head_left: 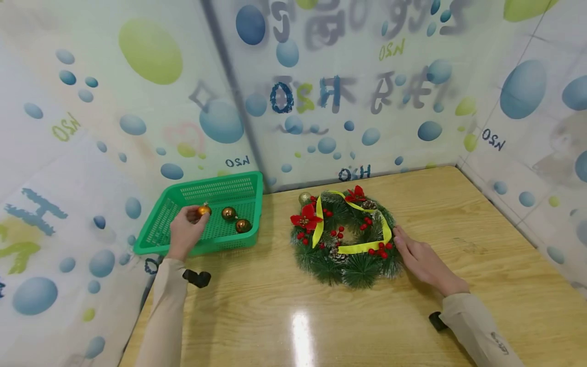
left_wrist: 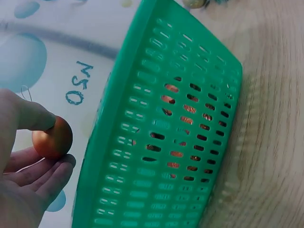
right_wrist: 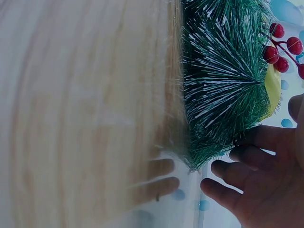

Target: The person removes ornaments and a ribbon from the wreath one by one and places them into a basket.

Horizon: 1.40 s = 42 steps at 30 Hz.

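Between thumb and fingers my left hand (head_left: 185, 232) pinches an orange-gold Christmas ball (head_left: 204, 209) with a thin wire loop on top. It is held above the near rim of the green plastic basket (head_left: 156, 244), and the left wrist view shows the ball (left_wrist: 53, 137) outside the basket's slotted wall. Two more balls (head_left: 229, 213) lie inside. My right hand (head_left: 424, 262) has its fingers extended against the right edge of the green wreath (head_left: 362, 272). Red berries, poinsettias, pinecones and a loose yellow ribbon (head_left: 362, 248) dress the wreath.
A pale gold ball (head_left: 304, 198) sits at the wreath's upper left. The wooden table (head_left: 257, 306) meets a printed wall covering (head_left: 293, 142) at the back, with another at the right. Black camera mounts (head_left: 197, 278) are strapped under both wrists.
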Each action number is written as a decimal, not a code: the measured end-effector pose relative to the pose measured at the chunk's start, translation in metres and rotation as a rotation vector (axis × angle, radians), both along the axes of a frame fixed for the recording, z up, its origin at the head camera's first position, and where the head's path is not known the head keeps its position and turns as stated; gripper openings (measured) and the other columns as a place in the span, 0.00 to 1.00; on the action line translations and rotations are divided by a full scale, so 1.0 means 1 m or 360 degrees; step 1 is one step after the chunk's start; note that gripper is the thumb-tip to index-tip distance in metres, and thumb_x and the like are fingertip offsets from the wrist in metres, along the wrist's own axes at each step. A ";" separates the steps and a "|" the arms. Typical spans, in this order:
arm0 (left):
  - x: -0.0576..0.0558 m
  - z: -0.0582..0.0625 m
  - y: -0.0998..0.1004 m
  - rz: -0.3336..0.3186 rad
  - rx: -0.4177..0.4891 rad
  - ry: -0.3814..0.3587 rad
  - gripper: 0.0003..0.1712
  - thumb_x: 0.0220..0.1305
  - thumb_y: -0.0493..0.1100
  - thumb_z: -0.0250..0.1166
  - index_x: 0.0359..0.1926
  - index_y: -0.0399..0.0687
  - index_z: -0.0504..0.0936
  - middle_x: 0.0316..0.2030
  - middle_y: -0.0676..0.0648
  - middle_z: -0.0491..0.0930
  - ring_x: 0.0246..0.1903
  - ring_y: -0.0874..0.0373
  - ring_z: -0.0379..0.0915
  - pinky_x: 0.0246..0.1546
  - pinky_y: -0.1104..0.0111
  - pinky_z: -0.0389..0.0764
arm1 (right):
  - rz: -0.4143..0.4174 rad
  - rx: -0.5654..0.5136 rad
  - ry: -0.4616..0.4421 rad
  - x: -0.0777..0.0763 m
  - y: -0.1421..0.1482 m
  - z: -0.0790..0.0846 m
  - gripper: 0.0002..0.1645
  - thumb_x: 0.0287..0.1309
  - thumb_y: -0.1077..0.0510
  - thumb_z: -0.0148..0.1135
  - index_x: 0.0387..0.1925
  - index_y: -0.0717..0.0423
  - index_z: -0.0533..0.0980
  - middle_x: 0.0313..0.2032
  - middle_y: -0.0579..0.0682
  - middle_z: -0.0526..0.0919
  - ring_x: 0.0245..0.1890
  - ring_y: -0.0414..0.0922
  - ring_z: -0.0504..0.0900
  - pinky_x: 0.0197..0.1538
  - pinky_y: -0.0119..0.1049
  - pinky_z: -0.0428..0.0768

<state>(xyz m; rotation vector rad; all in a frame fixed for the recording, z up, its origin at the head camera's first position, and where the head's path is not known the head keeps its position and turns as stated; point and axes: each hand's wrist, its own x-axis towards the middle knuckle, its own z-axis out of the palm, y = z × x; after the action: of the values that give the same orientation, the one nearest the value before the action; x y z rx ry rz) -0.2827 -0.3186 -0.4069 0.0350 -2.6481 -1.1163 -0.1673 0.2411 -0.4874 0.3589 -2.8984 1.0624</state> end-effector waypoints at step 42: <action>0.017 -0.004 0.053 -0.0167 0.0182 0.0129 0.23 0.74 0.42 0.60 0.64 0.34 0.73 0.58 0.33 0.78 0.58 0.41 0.76 0.62 0.54 0.80 | 0.0003 0.0000 -0.0009 -0.002 0.000 -0.001 0.38 0.83 0.44 0.30 0.77 0.69 0.52 0.76 0.70 0.53 0.72 0.69 0.61 0.71 0.67 0.63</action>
<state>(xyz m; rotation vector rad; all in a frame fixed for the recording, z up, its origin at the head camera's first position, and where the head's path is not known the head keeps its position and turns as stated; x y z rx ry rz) -0.2657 -0.2655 -0.4111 -0.1255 -2.5380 -1.2739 -0.1694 0.2413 -0.4884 0.3595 -2.9034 1.0651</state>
